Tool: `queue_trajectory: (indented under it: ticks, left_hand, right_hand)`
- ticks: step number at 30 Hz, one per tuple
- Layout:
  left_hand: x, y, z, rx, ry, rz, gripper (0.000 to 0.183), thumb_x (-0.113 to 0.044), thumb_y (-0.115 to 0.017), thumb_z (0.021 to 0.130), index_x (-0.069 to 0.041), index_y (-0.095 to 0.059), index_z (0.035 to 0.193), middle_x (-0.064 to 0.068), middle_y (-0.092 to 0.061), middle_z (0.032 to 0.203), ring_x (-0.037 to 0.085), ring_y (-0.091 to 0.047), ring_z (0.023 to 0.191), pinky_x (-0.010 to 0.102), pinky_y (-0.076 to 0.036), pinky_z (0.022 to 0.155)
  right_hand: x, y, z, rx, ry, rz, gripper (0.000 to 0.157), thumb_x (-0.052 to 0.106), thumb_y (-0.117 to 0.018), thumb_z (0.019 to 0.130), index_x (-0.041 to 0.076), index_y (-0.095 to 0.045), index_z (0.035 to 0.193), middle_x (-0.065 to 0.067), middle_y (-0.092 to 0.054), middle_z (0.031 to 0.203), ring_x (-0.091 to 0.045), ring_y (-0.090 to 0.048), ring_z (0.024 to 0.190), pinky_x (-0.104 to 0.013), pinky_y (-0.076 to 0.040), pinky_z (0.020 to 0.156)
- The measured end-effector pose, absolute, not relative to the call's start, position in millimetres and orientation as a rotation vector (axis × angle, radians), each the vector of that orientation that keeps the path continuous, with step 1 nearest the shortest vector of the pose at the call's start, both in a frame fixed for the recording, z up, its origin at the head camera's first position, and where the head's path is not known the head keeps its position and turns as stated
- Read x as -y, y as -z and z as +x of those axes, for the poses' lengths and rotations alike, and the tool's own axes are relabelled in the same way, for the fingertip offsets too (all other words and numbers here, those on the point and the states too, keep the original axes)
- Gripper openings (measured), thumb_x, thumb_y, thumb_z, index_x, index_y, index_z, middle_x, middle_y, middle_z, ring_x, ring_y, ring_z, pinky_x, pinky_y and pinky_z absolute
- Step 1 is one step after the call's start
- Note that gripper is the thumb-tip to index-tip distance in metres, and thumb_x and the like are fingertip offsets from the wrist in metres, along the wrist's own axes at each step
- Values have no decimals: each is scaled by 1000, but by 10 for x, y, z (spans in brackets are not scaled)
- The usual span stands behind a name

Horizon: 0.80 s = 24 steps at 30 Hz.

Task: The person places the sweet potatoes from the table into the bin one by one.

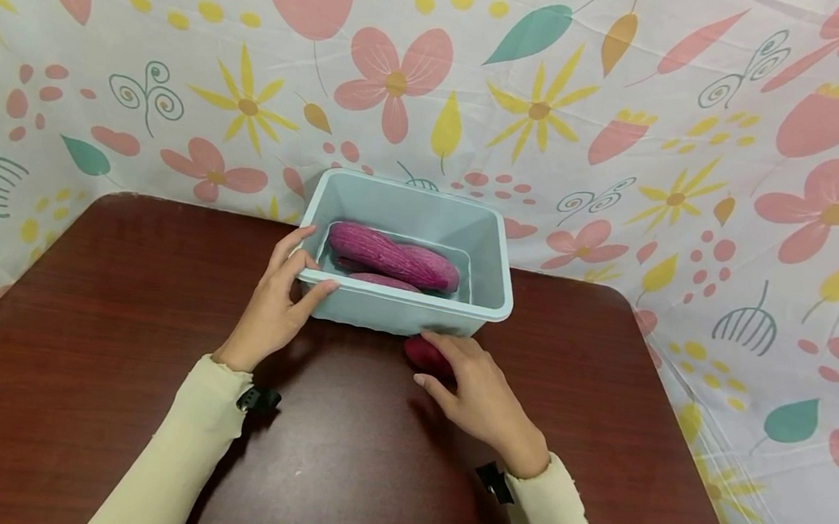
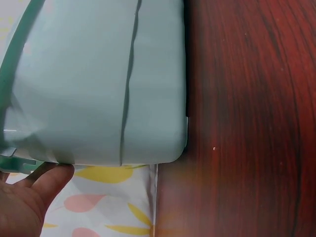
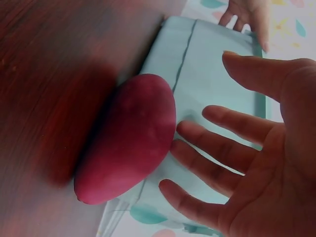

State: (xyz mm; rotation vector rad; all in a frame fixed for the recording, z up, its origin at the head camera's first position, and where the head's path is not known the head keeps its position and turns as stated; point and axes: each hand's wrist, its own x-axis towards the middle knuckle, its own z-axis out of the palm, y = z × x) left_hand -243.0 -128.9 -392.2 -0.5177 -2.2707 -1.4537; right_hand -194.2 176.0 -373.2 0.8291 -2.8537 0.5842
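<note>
A light grey-blue plastic bin (image 1: 408, 314) stands at the back of the table. Several long purple vegetables (image 1: 391, 256) with streaked skin lie inside it. My left hand (image 1: 270, 308) grips the bin's front left corner, thumb at the front rim and fingers over the left side. In front of the bin is a smooth, dark red, oval fruit or vegetable (image 3: 129, 140), tapered at one end. My right hand (image 1: 480, 388) is beside it, fingers spread and fairly straight, some fingertips at its surface. Whether it rests on the table cannot be told.
The dark brown wooden table (image 1: 332, 467) has rounded far corners. A white cloth (image 1: 607, 88) printed with flowers and leaves hangs behind it and along its sides. A black strap (image 1: 495, 482) circles the right wrist, and another strap (image 1: 258, 399) the left.
</note>
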Motion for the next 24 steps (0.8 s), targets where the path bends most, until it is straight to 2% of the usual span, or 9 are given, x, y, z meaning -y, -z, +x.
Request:
queue_trajectory:
  ticks: [7, 12, 17, 24]
  left_hand:
    - [1292, 3928, -2438, 2271, 1453, -519, 19, -20, -68, 98, -9, -52, 93, 8, -29, 164, 36, -36, 147, 51, -38, 103]
    - [1294, 3927, -2439, 2269, 1463, -516, 18, -19, -68, 97, -10, -53, 92, 3, -29, 164, 35, -35, 147, 51, -38, 104]
    - [1293, 3927, -2439, 2274, 1474, -518, 18, -19, -68, 98, -10, -53, 92, 1, -28, 165, 35, -36, 147, 51, -38, 103]
    - [1294, 3923, -2433, 2272, 1471, -511, 18, -18, -68, 97, -9, -53, 92, 1, -29, 164, 31, -38, 145, 47, -38, 100]
  right_hand:
    - [-1778, 3765, -1971, 2906, -554, 832, 57, 35, -74, 92, 11, -57, 141, -6, -63, 138, -27, -54, 132, -47, -45, 109]
    - [-1783, 3786, -1995, 2941, -554, 847, 58, 33, -77, 90, 10, -58, 140, -7, -64, 136, -28, -56, 128, -47, -47, 107]
    - [-1781, 3841, -2001, 3004, -593, 968, 52, 25, -78, 89, 4, -61, 134, -10, -68, 131, -27, -63, 122, -45, -49, 105]
    - [-1791, 3901, -1971, 3051, -604, 1004, 51, 16, -79, 88, 0, -60, 132, -14, -67, 130, -30, -63, 122, -46, -49, 104]
